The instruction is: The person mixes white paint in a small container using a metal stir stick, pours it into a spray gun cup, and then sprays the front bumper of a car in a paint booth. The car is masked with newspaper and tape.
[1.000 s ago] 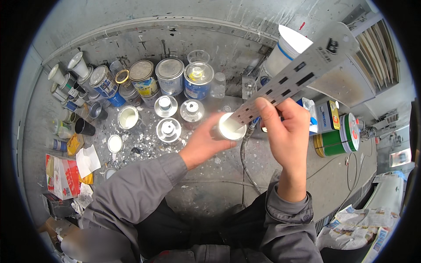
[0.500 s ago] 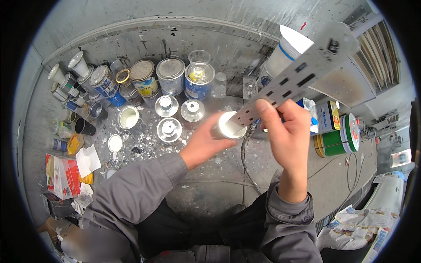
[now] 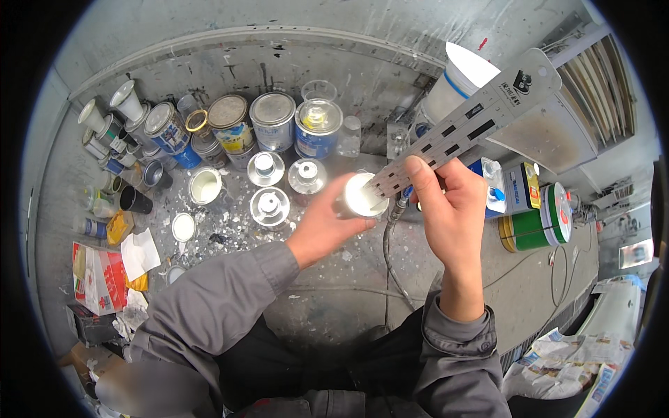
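My left hand (image 3: 326, 226) is wrapped around a cup (image 3: 365, 196) of white paint, held up above the bench. Between the thumb and fingers of my right hand (image 3: 449, 212) is a flat, slotted metal mixing ruler (image 3: 460, 132). The ruler slants down to the left, and its lower end dips into the cup, where the paint hides its tip. Its wide end, with a dark printed mark, rises toward the upper right. Below and left of the cup, three round silver cans with caps stand close together, among them a silver can (image 3: 269, 207).
Paint tins (image 3: 272, 120) line the back wall. An open container of pale paint (image 3: 205, 186) and a black cup (image 3: 135, 200) stand at left, near a red-and-white box (image 3: 99, 279). At right are a green drum (image 3: 533, 226) and a hose (image 3: 388, 258). Paint flecks cover the worktop.
The ruler has swung slightly in the cup and now appears sharp instead of blurred. My right hand has shifted a little to the left; my left hand keeps hold of the cup.
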Available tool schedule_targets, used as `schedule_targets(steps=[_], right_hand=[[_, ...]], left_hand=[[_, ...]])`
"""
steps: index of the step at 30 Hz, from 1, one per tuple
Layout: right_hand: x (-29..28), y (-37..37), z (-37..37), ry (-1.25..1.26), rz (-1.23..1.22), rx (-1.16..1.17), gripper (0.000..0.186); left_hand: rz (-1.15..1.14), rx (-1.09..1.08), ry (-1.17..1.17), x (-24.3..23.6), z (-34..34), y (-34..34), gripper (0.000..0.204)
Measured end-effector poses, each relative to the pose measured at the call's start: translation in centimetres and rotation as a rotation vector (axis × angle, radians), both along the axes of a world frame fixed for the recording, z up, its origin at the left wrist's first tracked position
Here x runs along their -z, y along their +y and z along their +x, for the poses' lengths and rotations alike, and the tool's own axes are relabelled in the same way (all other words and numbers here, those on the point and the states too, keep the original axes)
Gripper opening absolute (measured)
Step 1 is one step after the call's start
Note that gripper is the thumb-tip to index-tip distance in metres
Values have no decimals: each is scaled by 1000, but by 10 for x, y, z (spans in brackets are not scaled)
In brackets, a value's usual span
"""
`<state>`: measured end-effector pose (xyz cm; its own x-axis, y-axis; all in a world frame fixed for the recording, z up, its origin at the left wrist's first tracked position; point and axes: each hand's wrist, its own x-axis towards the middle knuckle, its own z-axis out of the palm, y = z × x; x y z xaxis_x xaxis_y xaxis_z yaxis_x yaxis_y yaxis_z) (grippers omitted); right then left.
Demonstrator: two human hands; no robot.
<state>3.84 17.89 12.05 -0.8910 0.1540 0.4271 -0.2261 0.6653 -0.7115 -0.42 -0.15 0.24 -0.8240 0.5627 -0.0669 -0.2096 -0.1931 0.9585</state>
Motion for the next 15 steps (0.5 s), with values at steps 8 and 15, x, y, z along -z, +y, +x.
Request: schedule_targets(steps=[8,15], right_hand=[[-28,12,17,209,-349,28,22],[-47,22,36,314,-81,-21,18]], left_hand=[[-56,-13,19,3,-7,-3,84],[-87,-18,2,2,-7,-2,85]])
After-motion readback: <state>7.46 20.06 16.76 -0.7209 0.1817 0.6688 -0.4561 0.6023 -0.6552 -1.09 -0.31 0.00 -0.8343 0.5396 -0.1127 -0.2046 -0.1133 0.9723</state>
